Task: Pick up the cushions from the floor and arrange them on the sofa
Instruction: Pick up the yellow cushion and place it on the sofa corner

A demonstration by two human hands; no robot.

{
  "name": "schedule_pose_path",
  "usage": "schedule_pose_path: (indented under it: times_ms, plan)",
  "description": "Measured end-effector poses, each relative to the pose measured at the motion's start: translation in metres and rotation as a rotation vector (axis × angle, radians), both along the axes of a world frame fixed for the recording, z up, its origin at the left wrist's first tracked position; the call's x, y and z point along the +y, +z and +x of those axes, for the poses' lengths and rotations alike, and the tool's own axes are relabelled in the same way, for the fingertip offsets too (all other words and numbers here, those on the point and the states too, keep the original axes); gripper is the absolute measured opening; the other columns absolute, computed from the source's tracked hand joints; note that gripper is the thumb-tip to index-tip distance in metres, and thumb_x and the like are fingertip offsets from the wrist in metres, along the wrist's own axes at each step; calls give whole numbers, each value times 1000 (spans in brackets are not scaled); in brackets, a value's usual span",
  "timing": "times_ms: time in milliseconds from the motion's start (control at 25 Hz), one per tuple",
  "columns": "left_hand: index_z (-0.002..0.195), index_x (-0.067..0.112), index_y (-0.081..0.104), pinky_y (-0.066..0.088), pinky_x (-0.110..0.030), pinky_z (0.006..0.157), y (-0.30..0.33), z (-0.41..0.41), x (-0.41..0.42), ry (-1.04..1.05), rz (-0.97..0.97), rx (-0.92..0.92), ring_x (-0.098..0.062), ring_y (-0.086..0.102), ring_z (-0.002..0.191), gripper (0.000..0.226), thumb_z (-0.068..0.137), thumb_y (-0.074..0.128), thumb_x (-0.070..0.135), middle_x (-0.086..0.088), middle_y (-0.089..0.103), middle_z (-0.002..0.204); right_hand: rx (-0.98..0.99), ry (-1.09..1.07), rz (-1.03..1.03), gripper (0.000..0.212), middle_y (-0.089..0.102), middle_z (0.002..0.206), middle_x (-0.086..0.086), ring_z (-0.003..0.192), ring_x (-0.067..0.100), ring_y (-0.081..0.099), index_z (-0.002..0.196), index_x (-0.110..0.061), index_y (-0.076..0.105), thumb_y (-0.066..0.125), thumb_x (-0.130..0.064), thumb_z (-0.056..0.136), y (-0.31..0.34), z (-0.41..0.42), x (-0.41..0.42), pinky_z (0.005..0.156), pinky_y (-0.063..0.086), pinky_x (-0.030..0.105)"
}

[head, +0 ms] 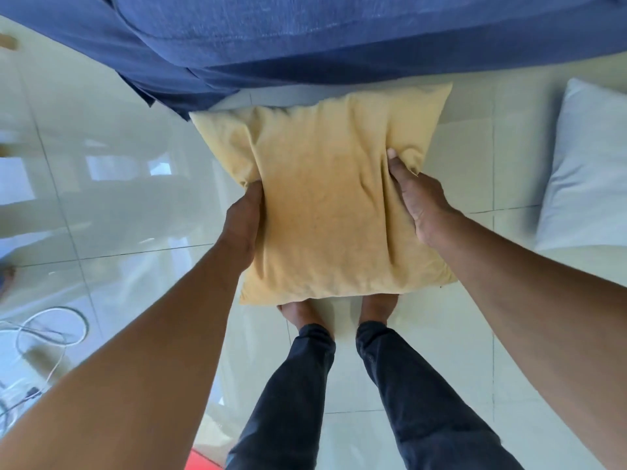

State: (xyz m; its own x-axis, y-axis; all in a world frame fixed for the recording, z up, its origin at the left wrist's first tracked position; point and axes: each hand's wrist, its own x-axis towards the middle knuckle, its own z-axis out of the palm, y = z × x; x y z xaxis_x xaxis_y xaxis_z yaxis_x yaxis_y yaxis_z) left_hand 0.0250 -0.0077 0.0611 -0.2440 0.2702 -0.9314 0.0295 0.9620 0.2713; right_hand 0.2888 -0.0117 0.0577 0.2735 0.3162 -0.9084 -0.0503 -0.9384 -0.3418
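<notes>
A yellow cushion is held flat in front of me, above my feet and the tiled floor. My left hand grips its left edge, with the fingers hidden underneath. My right hand grips its right edge, thumb pressed into the fabric on top. The blue sofa fills the top of the view, and the cushion's far edge is close to the sofa's front. A pale grey-white cushion lies on the floor at the right.
Glossy cream floor tiles surround me. White cables lie coiled on the floor at the lower left. A red object shows at the bottom edge by my left leg.
</notes>
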Motion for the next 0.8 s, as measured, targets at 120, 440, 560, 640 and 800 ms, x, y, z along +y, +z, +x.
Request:
schedule_pose_path:
  times_ms: [120, 440, 560, 640, 800]
  plan:
    - [121, 32, 73, 48, -41, 102, 48, 6, -15, -37, 53, -11, -15, 67, 113, 55, 88, 53, 72, 11, 75, 117, -19, -37, -3, 120, 68, 140, 0, 127, 27, 65, 142, -23, 63, 71, -98, 49, 40, 9, -11, 115, 48, 47]
    - [129, 33, 70, 53, -38, 90, 239, 30, -23, -66, 182, -64, -17, 68, 115, 55, 91, 49, 67, 10, 76, 121, 37, -84, 187, 40, 72, 106, -8, 91, 8, 65, 105, -31, 67, 72, -67, 88, 240, 32, -19, 92, 47, 32]
    - [132, 34, 68, 50, -45, 103, 314, 44, -13, -95, 279, -41, -18, 66, 117, 53, 94, 44, 63, 10, 74, 124, 51, -106, 291, 44, 72, 109, -7, 93, 6, 66, 115, -31, 68, 71, -66, 89, 311, 45, -11, 92, 48, 32]
    - [133, 35, 67, 48, -45, 106, 357, 50, -4, -95, 347, -30, -16, 64, 119, 51, 96, 42, 61, 12, 72, 126, 58, -109, 368, 46, 72, 106, -10, 98, 9, 67, 116, -30, 69, 71, -66, 88, 359, 50, -3, 93, 49, 34]
    - [134, 38, 66, 49, -49, 108, 421, 55, 14, -102, 487, -9, -17, 65, 121, 52, 92, 46, 62, 12, 72, 129, 98, -101, 490, 33, 74, 111, -11, 107, 14, 70, 99, -33, 70, 74, -64, 87, 429, 64, 19, 103, 52, 37]
